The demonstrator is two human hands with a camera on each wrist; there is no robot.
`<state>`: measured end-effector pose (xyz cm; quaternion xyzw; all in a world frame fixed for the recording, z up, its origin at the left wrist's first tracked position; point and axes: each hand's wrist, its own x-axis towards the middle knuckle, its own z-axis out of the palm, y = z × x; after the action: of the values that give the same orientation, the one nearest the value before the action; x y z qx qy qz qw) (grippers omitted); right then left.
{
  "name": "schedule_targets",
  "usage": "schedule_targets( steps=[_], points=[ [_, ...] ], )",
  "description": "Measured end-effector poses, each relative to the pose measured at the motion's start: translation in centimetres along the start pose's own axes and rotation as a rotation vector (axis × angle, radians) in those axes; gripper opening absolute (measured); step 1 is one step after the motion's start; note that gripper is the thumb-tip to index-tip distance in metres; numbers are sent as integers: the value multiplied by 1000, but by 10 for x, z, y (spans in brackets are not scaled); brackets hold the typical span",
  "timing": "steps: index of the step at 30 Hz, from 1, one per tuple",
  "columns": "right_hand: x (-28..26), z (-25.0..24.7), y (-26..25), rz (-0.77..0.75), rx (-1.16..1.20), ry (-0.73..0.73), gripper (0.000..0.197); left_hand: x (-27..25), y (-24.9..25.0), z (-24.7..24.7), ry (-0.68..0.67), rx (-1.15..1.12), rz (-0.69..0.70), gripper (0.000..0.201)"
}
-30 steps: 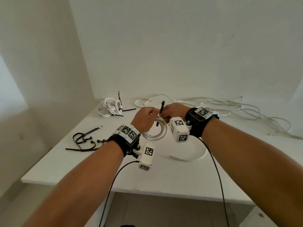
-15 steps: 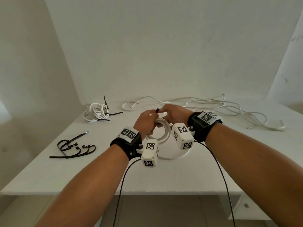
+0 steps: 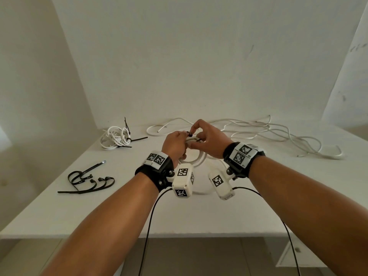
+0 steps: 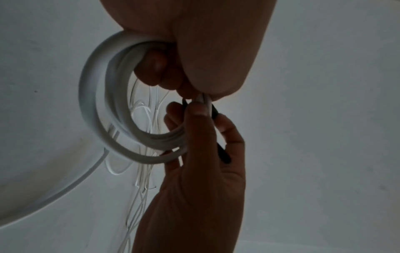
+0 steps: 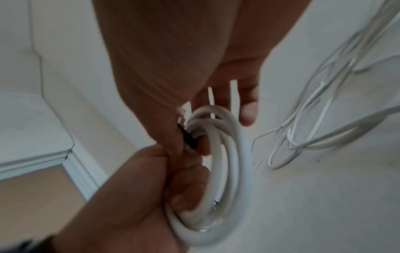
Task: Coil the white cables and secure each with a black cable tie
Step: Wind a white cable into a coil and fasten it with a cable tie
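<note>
Tying a white cable coil (image 3: 196, 156) above the table's (image 3: 119, 212) middle.
Gripping the coil with curled left hand (image 3: 175, 145) fingers; pinching the black cable tie (image 4: 220, 150) with right hand (image 3: 209, 140) fingers.

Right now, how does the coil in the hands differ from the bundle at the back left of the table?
The coil in the hands is held above the table; the bundle lies on it. The coil's loops look neat and round; the bundle's look looser and uneven. The bundle's black ties are fastened with tails sticking out; the coil's tie is only held against it by the right hand. Both are white cable.
</note>
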<state>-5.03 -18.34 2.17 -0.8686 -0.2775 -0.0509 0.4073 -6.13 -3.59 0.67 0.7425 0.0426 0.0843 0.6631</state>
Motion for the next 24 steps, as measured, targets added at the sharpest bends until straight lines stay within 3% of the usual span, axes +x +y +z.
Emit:
schedule_targets(
  steps=[6, 10, 19, 24],
  points=[
    [1, 5, 9, -245, -101, 273, 24, 0, 4, 0, 6, -89, -16, 29],
    [6, 1, 6, -300, -121, 245, 21, -3, 4, -4, -66, -81, -19, 26],
    [5, 4, -2, -75, 29, 238, 19, -1, 6, -16, -144, 42, 43, 14],
    [4, 3, -4, -50, 10, 338, 23, 0, 4, -19, -86, 154, 88, 18]
  ],
)
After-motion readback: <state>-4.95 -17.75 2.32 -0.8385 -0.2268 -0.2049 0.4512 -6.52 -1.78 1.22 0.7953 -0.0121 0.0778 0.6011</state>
